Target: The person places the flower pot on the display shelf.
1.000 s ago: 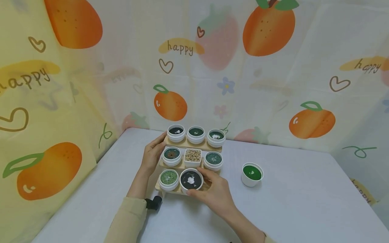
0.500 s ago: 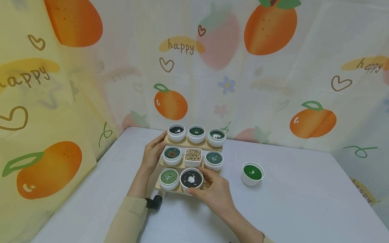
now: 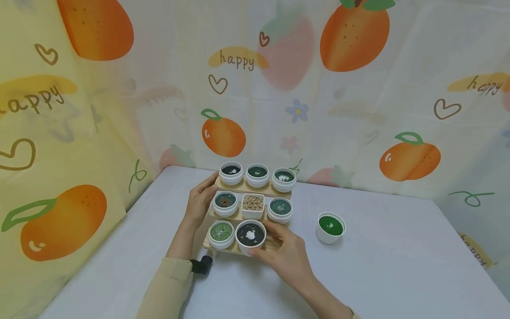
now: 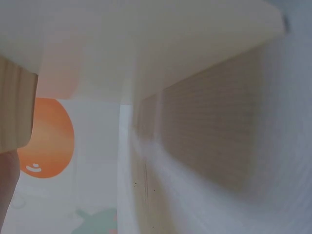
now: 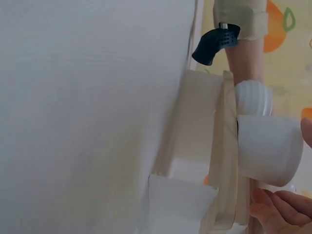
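Observation:
A three-tier wooden stand (image 3: 255,190) holds small white cups and pots in rows. My left hand (image 3: 199,204) grips its left side by the top tier; a fingertip (image 4: 7,178) meets the board's end in the left wrist view. On the bottom tier, my right hand (image 3: 287,252) holds a white cup (image 3: 250,237) with dark contents and a white piece on top, thumb in front and forefinger behind. The cup (image 5: 268,148) sits against the board in the right wrist view, some fingers curled beside it. Left of it stands a pot with speckled green contents (image 3: 221,233).
A white cup of bright green contents (image 3: 331,228) stands on the white table (image 3: 378,266), right of the stand. The middle tier bears a square cup of tan bits (image 3: 253,204) between two round pots. A fruit-printed cloth (image 3: 255,110) hangs behind.
My right thumb has shifted slightly rightward along the front of the dark cup, and the hand has drawn a little right. My left hand, the stand and the cups look unmoved.

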The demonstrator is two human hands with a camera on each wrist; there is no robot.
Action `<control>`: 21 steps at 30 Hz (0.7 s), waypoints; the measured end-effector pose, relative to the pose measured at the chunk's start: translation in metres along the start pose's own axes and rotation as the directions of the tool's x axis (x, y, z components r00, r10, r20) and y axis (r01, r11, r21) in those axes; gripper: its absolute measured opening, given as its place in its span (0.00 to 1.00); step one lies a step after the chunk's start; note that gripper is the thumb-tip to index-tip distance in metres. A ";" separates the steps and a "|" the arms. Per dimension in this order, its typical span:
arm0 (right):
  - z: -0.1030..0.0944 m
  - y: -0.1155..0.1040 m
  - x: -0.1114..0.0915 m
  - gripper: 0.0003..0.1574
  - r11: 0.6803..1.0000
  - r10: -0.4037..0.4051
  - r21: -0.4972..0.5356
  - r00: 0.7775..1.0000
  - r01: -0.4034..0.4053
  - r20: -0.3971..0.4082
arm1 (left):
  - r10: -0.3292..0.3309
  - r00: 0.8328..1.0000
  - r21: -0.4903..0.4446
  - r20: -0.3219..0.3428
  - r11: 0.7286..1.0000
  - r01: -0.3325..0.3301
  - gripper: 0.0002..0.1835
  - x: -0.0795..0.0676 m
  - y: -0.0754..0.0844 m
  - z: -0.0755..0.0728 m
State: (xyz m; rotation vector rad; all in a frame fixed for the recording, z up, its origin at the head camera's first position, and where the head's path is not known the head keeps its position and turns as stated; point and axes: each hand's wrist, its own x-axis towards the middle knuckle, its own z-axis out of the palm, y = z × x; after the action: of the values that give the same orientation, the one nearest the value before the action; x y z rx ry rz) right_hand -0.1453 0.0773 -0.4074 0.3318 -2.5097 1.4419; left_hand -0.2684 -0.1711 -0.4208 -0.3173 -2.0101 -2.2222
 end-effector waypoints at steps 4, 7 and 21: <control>-0.005 0.002 -0.002 0.44 1.000 0.018 -0.006 1.000 -0.018 0.019 | -0.001 1.000 0.000 0.000 1.000 0.001 0.26 0.000 0.000 0.000; -0.007 0.005 -0.004 0.44 0.999 0.032 -0.002 0.999 -0.032 0.028 | 0.002 1.000 -0.001 0.002 1.000 -0.002 0.26 0.001 -0.001 -0.001; -0.026 0.023 -0.009 0.40 1.000 0.015 -0.001 0.999 -0.015 0.028 | 0.010 1.000 -0.006 -0.001 1.000 -0.010 0.26 0.001 -0.002 -0.001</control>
State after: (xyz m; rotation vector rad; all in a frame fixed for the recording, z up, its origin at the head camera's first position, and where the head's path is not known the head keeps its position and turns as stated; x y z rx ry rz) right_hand -0.1412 0.1115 -0.4164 0.3354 -2.5403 1.4512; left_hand -0.2702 -0.1722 -0.4230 -0.3260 -1.9968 -2.2222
